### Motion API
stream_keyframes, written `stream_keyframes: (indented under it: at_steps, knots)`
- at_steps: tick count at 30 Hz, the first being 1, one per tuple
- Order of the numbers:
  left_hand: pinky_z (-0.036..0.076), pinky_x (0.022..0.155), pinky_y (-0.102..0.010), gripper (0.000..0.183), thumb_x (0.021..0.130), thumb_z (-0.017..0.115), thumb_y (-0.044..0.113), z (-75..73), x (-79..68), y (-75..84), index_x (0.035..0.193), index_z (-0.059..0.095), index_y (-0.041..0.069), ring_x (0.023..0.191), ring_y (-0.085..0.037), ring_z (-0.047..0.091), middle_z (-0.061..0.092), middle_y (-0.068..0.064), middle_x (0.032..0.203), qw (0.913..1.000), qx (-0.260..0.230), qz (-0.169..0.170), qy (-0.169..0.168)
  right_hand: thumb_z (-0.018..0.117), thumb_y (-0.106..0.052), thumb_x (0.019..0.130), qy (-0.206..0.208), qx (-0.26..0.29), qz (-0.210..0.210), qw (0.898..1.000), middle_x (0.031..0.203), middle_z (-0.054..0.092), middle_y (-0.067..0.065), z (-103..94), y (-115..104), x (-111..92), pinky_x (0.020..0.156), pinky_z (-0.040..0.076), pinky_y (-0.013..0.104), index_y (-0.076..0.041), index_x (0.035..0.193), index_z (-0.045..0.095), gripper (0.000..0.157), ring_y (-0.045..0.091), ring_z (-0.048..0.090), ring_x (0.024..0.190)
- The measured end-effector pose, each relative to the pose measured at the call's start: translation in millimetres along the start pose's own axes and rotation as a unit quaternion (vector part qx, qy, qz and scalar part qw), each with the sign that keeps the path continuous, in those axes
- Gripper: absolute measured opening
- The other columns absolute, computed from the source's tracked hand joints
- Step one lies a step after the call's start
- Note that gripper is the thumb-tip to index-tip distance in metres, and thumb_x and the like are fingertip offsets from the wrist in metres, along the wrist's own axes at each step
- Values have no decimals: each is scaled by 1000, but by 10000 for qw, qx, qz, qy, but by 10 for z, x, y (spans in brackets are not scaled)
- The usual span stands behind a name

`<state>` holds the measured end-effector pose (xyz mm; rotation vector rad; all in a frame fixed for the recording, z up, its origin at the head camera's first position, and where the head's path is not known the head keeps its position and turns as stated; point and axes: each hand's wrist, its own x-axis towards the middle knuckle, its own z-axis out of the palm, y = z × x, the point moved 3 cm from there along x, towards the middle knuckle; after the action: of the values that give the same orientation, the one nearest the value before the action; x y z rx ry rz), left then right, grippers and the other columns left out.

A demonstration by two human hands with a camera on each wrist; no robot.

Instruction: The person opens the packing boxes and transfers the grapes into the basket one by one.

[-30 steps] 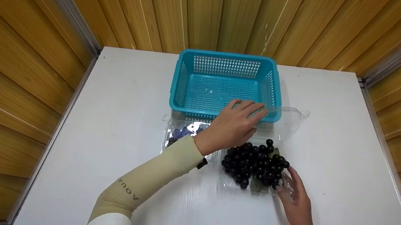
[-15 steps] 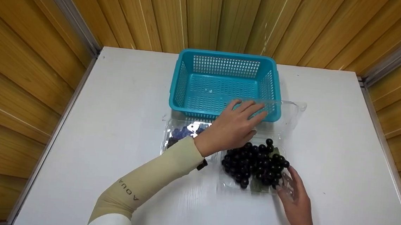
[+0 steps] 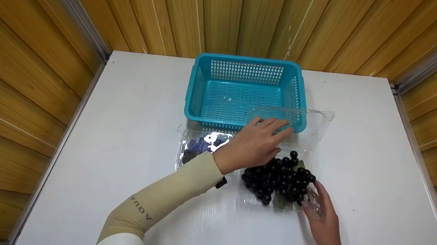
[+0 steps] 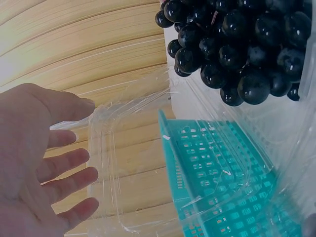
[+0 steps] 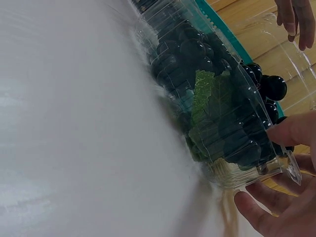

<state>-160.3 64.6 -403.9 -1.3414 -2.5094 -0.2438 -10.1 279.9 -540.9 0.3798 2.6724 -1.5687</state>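
A clear plastic clamshell box [image 5: 232, 170] with its lid raised holds a bunch of black grapes [image 3: 276, 178] and a green leaf [image 5: 202, 96]. My right hand [image 3: 323, 220] grips the box's right end, thumb on the rim and fingers lower down at its end wall. The raised clear lid [image 4: 106, 163] leans back over the basket's front right corner. Beside its upper edge is my left hand [image 3: 253, 144], fingers spread and holding nothing; whether a fingertip still touches the lid, I cannot tell. The left hand covers the box's back left corner in the head view.
A turquoise plastic basket [image 3: 245, 124] stands behind the box on the white table [image 3: 138, 113]. Left of the box lies a second clear container [image 3: 182, 150] with dark bluish round fruit, partly covered by the left forearm. Wood-look panels [image 3: 221, 22] wall the back and sides.
The lid has swung a little further back toward the basket. My left hand has come off the lid's upper edge, slightly toward me. The right hand has stayed in place.
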Motion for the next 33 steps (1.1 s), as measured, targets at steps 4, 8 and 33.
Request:
stream_keyframes:
  at_steps: [4,8,33]
  knots:
    - [51,94,-36,52,93,62,34,21,-2,13,141,46,18,126,-18,54,50,-3,144,9998,-121,79,-134,53,-26,100,-47,-35,121,9999,160,27,5,0,-6,9,92,34,0,-18,155,16,67,-2,39,132]
    - [51,95,-35,54,94,61,35,52,-7,26,142,44,18,125,-18,56,51,-2,143,9991,-234,156,-333,50,-27,101,-118,18,189,9997,160,25,4,-6,-18,12,93,33,0,-18,156,14,66,21,38,140]
    - [52,92,-30,59,92,64,35,201,-38,122,144,42,20,117,-16,59,51,-1,141,9917,-553,439,-1072,46,-14,102,-45,349,-53,9994,160,24,11,-6,3,29,96,34,2,-12,155,15,62,22,35,143]
